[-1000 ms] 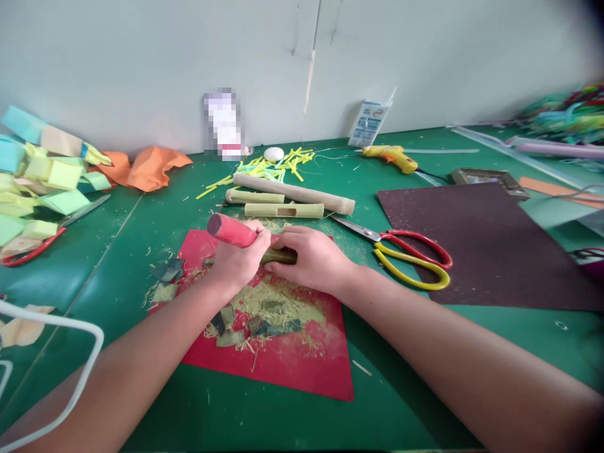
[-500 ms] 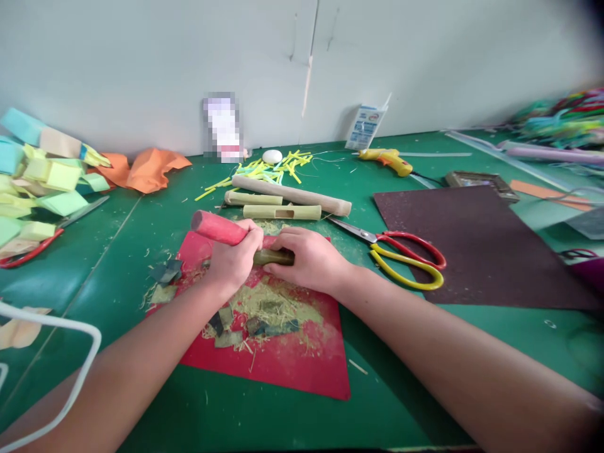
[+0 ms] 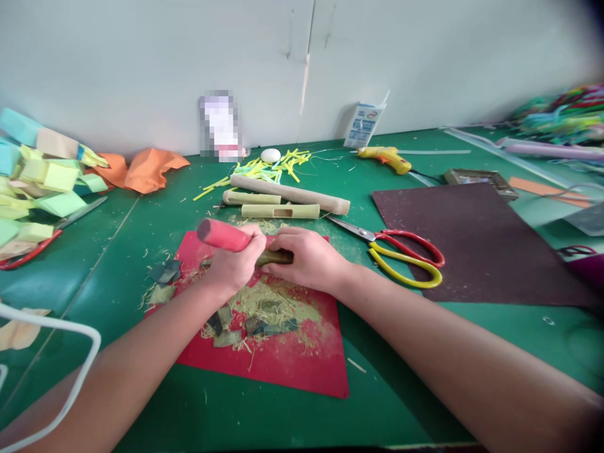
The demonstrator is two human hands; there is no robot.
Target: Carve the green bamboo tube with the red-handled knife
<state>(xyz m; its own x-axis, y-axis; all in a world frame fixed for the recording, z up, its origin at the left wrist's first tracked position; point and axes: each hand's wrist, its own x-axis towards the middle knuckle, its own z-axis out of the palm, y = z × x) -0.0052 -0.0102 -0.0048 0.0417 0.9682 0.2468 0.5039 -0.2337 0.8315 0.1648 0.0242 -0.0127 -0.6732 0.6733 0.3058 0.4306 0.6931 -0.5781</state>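
Observation:
My left hand (image 3: pixel 233 264) is closed round a red tool handle (image 3: pixel 221 234) that sticks out up and to the left; its working end is hidden by my fingers. My right hand (image 3: pixel 309 259) presses a short green bamboo piece (image 3: pixel 275 257) down on a red mat (image 3: pixel 287 352). The tool meets the bamboo between my two hands. Green-yellow shavings and dark bark chips (image 3: pixel 257 311) lie on the mat below my hands.
Three bamboo tubes (image 3: pixel 287 196) lie just beyond the mat, red-and-yellow scissors (image 3: pixel 406 255) to the right, then a dark brown sheet (image 3: pixel 476 242). A yellow glue gun (image 3: pixel 384 157) and yellow strips (image 3: pixel 268 167) sit by the wall. Folded paper pieces (image 3: pixel 42 182) pile at the left.
The red handle swung slightly left, then back toward the right, while my left hand worked against the bamboo. My right hand stayed pressed on the bamboo piece.

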